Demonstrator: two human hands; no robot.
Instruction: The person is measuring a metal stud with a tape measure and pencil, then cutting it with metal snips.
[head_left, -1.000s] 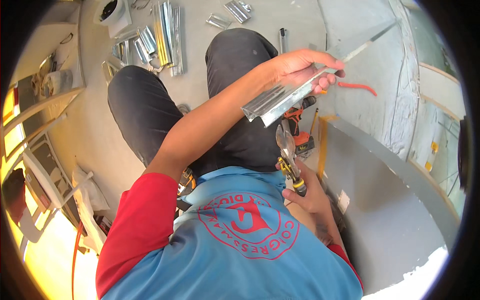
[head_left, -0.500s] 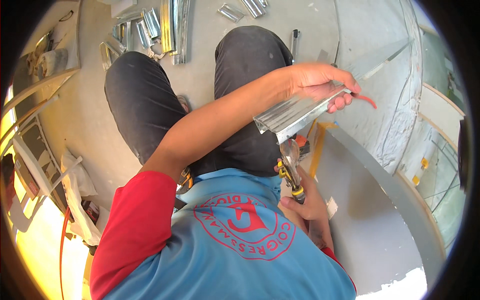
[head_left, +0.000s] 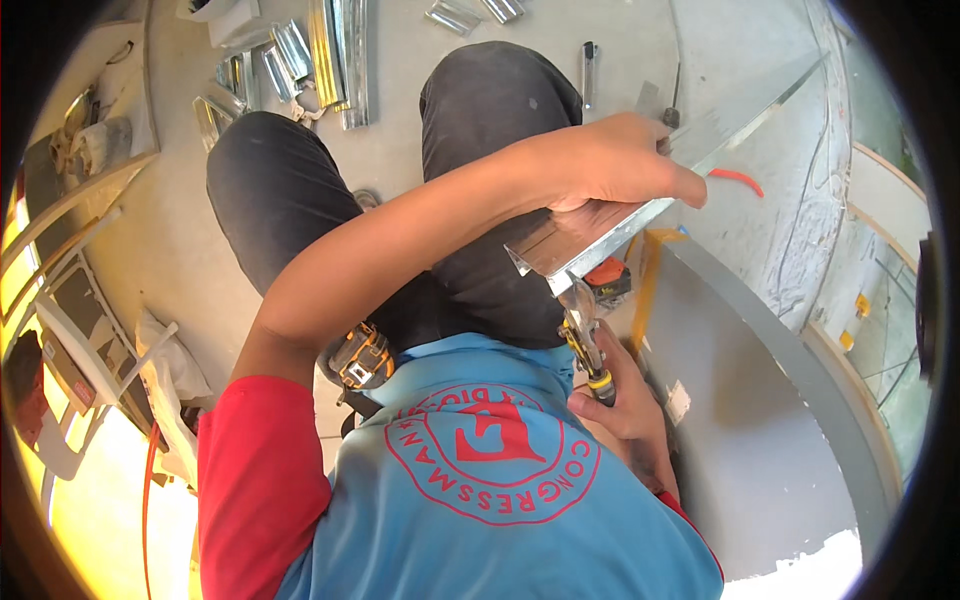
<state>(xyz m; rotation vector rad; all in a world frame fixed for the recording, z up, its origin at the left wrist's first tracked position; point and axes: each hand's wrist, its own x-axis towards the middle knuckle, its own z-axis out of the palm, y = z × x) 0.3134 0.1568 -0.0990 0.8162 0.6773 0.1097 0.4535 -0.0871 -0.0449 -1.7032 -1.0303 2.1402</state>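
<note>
The near end of a thin metal channel (head_left: 590,232) hides the meeting with the blades of the yellow-and-black snips (head_left: 590,355); whether they bite or merely overlap it, I cannot tell. The channel slants in the air above the right thigh, its far end pale and indistinct over the floor (head_left: 740,110).

The left hand (head_left: 625,160) grasps it from above, back upward, some fingers out of sight; the bent left arm crosses over both thighs. The right hand (head_left: 625,395), low beside the waist, grips the snips' handles, which partly cover its fingers.

An orange-and-black battery (head_left: 610,280) shows partly behind the channel, near the grey panel's (head_left: 750,350) taped corner. The picture's upper edge cuts off some metal profiles (head_left: 345,60).
</note>
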